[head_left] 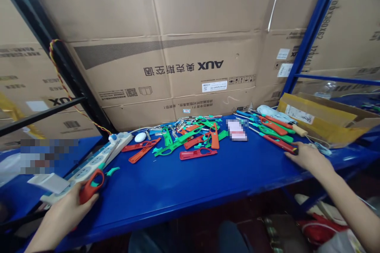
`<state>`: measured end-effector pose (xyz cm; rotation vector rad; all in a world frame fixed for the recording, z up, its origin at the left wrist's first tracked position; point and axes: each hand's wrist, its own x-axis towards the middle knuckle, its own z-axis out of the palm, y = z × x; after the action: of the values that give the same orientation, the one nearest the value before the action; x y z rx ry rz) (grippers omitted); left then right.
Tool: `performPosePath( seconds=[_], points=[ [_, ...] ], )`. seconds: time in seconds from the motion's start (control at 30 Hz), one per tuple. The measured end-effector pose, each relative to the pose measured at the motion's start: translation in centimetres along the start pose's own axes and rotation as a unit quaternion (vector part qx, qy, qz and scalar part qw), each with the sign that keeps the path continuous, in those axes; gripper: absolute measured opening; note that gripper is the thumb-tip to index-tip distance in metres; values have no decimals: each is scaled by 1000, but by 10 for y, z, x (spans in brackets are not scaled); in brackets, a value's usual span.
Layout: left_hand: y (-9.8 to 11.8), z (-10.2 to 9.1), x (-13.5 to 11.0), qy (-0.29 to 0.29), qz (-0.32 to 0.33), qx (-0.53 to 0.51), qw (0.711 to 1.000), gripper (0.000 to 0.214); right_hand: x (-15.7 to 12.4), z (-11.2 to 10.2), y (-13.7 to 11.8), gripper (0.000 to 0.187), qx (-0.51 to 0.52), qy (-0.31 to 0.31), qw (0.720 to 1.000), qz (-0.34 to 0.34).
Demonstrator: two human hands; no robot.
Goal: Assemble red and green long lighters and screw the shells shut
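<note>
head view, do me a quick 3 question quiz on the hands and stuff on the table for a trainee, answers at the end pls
1. Which hand is nearer the yellow box?
2. True or false: the left hand is empty.
3. Where do the loose red and green pieces in the middle lie?
a) inside the yellow box
b) on the blue table
c) on the white power strip

Key:
1. The right hand.
2. False: it grips a red-handled tool with a thin metal rod.
3. b
</note>
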<state>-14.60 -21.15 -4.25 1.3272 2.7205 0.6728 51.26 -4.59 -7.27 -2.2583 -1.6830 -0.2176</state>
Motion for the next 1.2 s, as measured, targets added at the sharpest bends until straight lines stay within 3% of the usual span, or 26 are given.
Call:
performPosePath(
  seconds=[0.1, 0.13, 0.33, 0.53, 0.67, 0.73, 0.83, 0.93, 1.03, 1.2],
  points=[
    [14, 4, 8, 16, 35, 61, 997, 41, 3, -5, 13, 35, -13, -83, 996, -10],
    [16, 7, 12, 32, 52, 75, 995, 41, 2, -6, 15, 35, -10, -84, 996, -16],
    [7, 35, 31, 149, 186, 93, 967, 45, -10, -2, 9, 36, 1, -4, 999, -44],
    [15, 52, 42, 104, 304, 61, 945, 46, -16, -6, -14, 26, 75, 25, 989, -124],
    [38, 48, 34, 160, 266, 131, 942, 43, 5, -12, -33, 28, 74, -2, 992, -105],
    [50, 44, 20, 202, 237, 153, 938, 41, 21, -18, -40, 37, 54, -10, 996, -69],
    [62, 41, -10, 263, 251, 109, 925, 38, 39, -28, -45, 40, 31, 3, 997, -68],
    [64, 43, -33, 243, 323, 56, 913, 35, 41, -35, -52, 32, 53, -7, 995, -88],
    [72, 50, -42, 174, 393, 14, 903, 31, 29, -35, -70, 24, 101, -38, 986, -128],
    [120, 70, -40, 56, 435, -11, 899, 33, 2, -21, -120, 19, 120, -81, 971, -189]
  ],
)
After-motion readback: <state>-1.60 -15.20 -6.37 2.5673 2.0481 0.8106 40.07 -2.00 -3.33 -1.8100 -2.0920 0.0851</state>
